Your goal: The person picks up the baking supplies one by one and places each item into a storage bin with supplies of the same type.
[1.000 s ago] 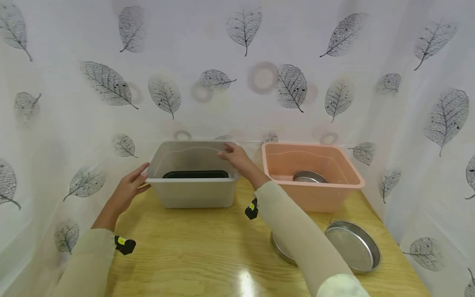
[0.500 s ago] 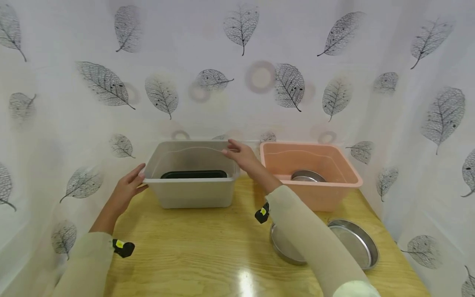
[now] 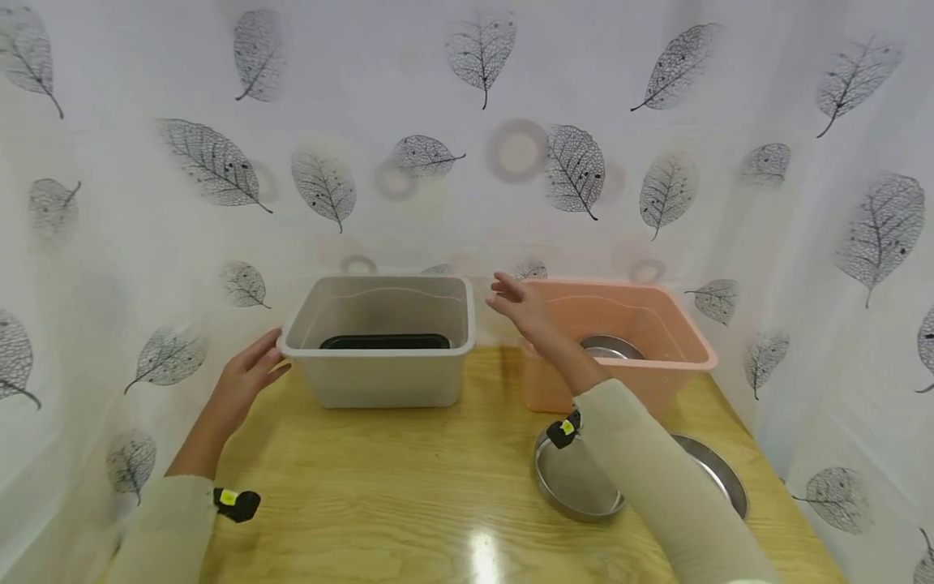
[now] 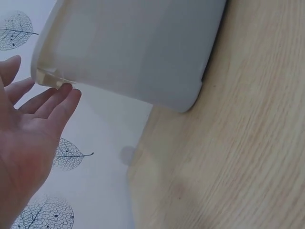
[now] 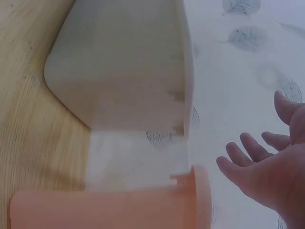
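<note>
Two bare hands by two bins, both with loose fingers and holding nothing. Biggest change from a second ago: the right hand (image 3: 531, 315). Back then, at the back right corner of the grey bin (image 3: 379, 381); now off to the right, up in the air by the pink bin (image 3: 620, 304). Left hand (image 3: 244, 381) in nearly the same spot as before, at the front left corner of the grey bin. Grey bin in the same place too, flat on the yellow wood table (image 3: 365, 495). With the right sleeve (image 3: 679, 495) moved over, more of the near metal pan (image 3: 572, 483) in sight, and less of the other metal pan (image 3: 730, 478) to its right.

As for the grey bin and the hands: just to the right of the left hand, with fingertips right at the rim. Touching, by the look of it in the left wrist view, but not curled round it. To the left of the right hand, with a gap in between, plain to see in the right wrist view. Pink bin closer to the right hand, just below its fingers, but not touching in that same view. Inside the grey bin, one dark tray (image 3: 385, 342). Inside the pink bin, one round pan (image 3: 613, 350).
</note>
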### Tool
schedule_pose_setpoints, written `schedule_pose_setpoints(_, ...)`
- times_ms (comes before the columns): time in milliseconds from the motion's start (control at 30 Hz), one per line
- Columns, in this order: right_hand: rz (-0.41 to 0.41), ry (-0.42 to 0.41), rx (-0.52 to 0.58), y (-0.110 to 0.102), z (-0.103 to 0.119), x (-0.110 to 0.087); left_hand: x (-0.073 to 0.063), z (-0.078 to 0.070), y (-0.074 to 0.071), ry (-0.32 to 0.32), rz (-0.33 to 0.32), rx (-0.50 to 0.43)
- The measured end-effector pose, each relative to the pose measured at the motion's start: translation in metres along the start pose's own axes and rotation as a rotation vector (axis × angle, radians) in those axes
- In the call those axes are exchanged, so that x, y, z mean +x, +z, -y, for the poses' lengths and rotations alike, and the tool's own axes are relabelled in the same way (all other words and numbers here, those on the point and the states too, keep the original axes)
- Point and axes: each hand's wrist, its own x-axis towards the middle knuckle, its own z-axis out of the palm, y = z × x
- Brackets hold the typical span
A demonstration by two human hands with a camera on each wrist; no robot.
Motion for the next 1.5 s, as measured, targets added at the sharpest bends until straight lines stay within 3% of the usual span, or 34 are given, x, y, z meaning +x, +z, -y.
schedule_pose_setpoints(267, -0.064, 0.028, 0.119, -0.047, -0.008, -0.017, -0.023, -0.01, 0.007, 0.024, -0.072, 0.096)
schedule_pose_setpoints(500, -0.077, 0.066, -0.029, -0.093, -0.019, -0.05, -0.047, -0.007, 0.022, 0.016, -0.063, 0.032)
schedule_pose_setpoints(633, -0.131, 0.053, -0.085, -0.118, -0.021, -0.066, -0.058, -0.003, 0.038, 0.012, -0.03, -0.036)
schedule_pose_setpoints(767, -0.201, 0.049, -0.113, -0.141, -0.018, -0.078, -0.062, 0.004, 0.065, 0.036, 0.003, -0.11)
schedule_pose_setpoints(900, -0.27, 0.087, -0.088, -0.16, -0.018, -0.086, -0.055, 0.009, 0.1, 0.063, 0.037, -0.187)
schedule_pose_setpoints(1067, -0.319, 0.165, -0.13, -0.186, -0.029, -0.096, -0.042, 0.008, 0.147, -0.02, 0.095, -0.182)
schedule_pose_setpoints(1267, -0.391, 0.209, -0.144, -0.218, -0.047, -0.111, -0.024, 0.003, 0.196, -0.137, 0.235, -0.214)
schedule_pose_setpoints(1500, -0.382, 0.233, -0.207, -0.238, -0.068, -0.127, -0.004, 0.009, 0.243, -0.111, 0.373, -0.263)
